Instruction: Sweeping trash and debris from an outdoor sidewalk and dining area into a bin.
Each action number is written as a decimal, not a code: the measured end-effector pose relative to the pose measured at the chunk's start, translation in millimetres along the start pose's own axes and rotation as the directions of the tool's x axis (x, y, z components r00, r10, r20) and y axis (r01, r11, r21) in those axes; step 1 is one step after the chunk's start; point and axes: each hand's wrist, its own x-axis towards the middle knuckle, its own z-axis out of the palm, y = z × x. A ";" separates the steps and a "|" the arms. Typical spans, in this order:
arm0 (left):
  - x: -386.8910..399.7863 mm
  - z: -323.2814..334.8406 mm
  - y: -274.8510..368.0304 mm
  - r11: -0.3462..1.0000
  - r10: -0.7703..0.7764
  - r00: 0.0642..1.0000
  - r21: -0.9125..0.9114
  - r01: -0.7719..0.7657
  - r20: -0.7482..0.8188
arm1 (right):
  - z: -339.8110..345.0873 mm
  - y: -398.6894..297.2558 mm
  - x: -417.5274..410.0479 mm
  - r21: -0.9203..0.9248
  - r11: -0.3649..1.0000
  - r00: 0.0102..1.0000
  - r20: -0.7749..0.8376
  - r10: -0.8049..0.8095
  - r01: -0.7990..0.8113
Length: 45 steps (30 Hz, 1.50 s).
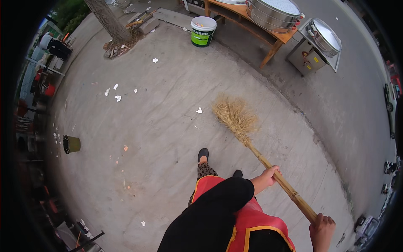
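Observation:
A straw broom with a long bamboo handle (292, 194) slants from lower right up to the centre. My left hand (268, 176) grips the handle about midway, its black sleeve crossing in front of the red apron (258, 217). At the top end of the handle, my right hand (322, 228) is closed around it. The broom's bristles (234, 115) are spread over the concrete, to the right of a crumpled white paper scrap (199, 110). Farther left lie several more scraps, among them one piece (118, 98) and another by itself (155, 60).
A white-and-green bucket (203, 36) stands near a wooden table (274, 40) bearing metal steamers. Right of it is a metal stand (307, 60) with another steamer. A tree (108, 22) rises at upper left; an olive bin (73, 144) is at left. A person (55, 45) bends at far left.

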 end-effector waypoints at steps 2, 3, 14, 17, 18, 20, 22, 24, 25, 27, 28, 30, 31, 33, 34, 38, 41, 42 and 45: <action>-49.6 -46.2 47.4 0.988 0.121 0.985 -0.076 -0.131 -0.120 | 6.6 -22.4 35.2 0.152 0.965 0.976 -0.076 -0.204 0.213; -80.2 -56.2 70.6 0.978 0.176 0.975 -0.091 -0.188 -0.133 | 6.4 -34.0 49.7 0.165 0.945 0.959 -0.037 -0.280 0.282; -197.4 -109.7 231.3 0.817 0.438 0.832 -0.236 -0.526 -0.340 | -2.7 -145.0 168.2 0.312 0.843 0.883 -0.325 -0.338 0.438; -169.0 -49.3 181.0 0.924 0.284 0.957 -0.251 -0.289 -0.055 | 1.6 -84.4 139.1 0.273 0.947 0.928 -0.368 -0.063 0.172; -159.5 -21.0 161.4 0.952 0.187 0.980 -0.233 -0.199 -0.071 | 0.1 -62.2 118.5 0.245 0.969 0.943 -0.328 0.055 0.029; -146.6 25.9 122.0 0.985 0.060 0.998 -0.163 -0.054 0.032 | -27.1 -36.1 72.9 0.206 0.972 0.922 -0.341 0.182 -0.116; -120.4 54.3 86.8 0.998 -0.030 0.992 -0.054 0.037 0.124 | -51.2 -22.2 30.1 0.069 0.971 0.920 -0.311 0.239 -0.229; -94.0 74.6 71.2 0.996 -0.087 0.992 0.037 0.084 0.093 | -72.9 -32.4 -1.4 0.111 0.937 0.926 -0.152 0.345 -0.331; -82.0 83.1 67.8 0.985 -0.129 0.990 0.120 0.121 0.062 | -80.4 -43.6 -1.7 0.091 0.957 0.951 -0.122 0.286 -0.276; -49.2 90.0 78.8 0.959 -0.136 0.991 0.248 0.134 -0.010 | -91.7 -84.9 15.1 0.094 0.957 0.960 -0.034 0.279 -0.275; -31.1 87.6 91.6 0.922 -0.115 0.990 0.362 0.136 -0.079 | -90.7 -107.1 31.1 0.098 0.942 0.947 0.040 0.320 -0.322; -5.5 65.9 120.2 0.929 -0.080 0.993 0.354 0.104 -0.083 | -94.5 -144.8 67.1 0.105 0.924 0.926 0.135 0.352 -0.367; 4.1 54.2 136.2 0.934 -0.041 0.995 0.350 0.070 -0.088 | -97.9 -154.5 84.4 0.146 0.934 0.942 0.141 0.306 -0.325; -6.1 17.9 173.5 0.964 -0.010 0.990 0.264 0.046 -0.138 | -64.6 -161.6 98.1 0.253 0.932 0.964 0.004 0.267 -0.259; -22.0 -4.5 193.4 0.974 0.035 0.984 0.226 0.005 -0.173 | -53.3 -160.3 104.4 0.263 0.934 0.969 0.009 0.247 -0.241; -106.3 -59.0 278.9 0.966 0.251 0.944 0.124 -0.229 -0.215 | -51.9 -184.3 144.9 0.372 0.917 0.989 -0.083 -0.120 0.143; -150.5 -82.5 351.6 0.897 0.438 0.847 0.094 -0.431 -0.301 | -53.5 -224.5 191.9 0.419 0.842 0.939 -0.198 -0.281 0.340; -164.9 -92.1 378.7 0.867 0.488 0.806 0.079 -0.492 -0.336 | -52.6 -235.3 208.9 0.442 0.795 0.908 -0.249 -0.337 0.416; -192.1 -89.0 424.0 0.828 0.531 0.781 0.008 -0.560 -0.329 | -48.3 -260.7 242.9 0.443 0.766 0.877 -0.343 -0.336 0.467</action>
